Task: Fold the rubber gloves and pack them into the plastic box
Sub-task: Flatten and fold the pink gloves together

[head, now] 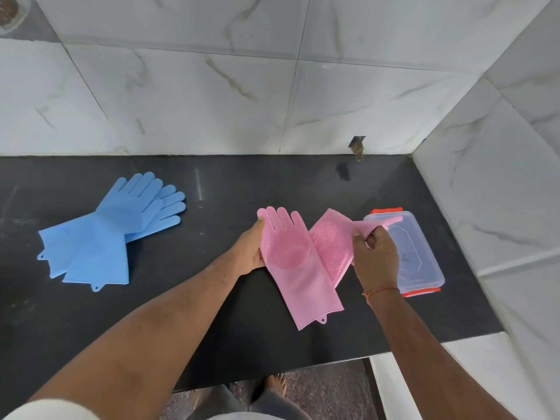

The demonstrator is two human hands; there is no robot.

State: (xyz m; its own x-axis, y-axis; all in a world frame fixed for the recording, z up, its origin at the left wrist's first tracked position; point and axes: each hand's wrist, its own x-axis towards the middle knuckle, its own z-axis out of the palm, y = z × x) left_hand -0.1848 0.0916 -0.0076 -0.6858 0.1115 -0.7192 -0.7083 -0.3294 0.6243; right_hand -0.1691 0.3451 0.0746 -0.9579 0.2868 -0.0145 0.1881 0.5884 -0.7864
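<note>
Two pink rubber gloves lie on the black counter. The nearer pink glove (291,259) lies flat, palm bristles up, cuff toward me. My left hand (250,253) holds its left edge near the thumb. The second pink glove (331,241) lies partly under the first, and my right hand (375,259) pinches its finger end, lifted over the box. The clear plastic box (424,262) with orange clips stands closed just right of my right hand. A pair of blue gloves (112,231) lies crossed at the left.
The counter (212,313) meets a marble-tiled wall at the back and on the right, forming a corner behind the box. Its front edge runs close to me, with my feet visible below. A small metal fitting (357,147) sticks out of the back wall.
</note>
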